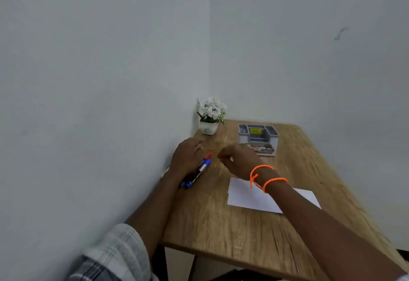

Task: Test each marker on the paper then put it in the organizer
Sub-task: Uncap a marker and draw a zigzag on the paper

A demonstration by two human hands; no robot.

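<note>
Markers (197,173) bunched on table (232,225), just under left hand (187,159): dark barrels, blue caps, one red tip poking past fingers. Left hand lies flat over them, fingers relaxed, no clasp. Right hand (238,159) hovers just beside, fingers loosely curled, empty, orange bands at wrist. White paper (250,194) beneath right forearm. Grey organizer (257,139) beyond right hand.

Matt wood-grain table (232,225), plastic organizer (257,139)
</note>
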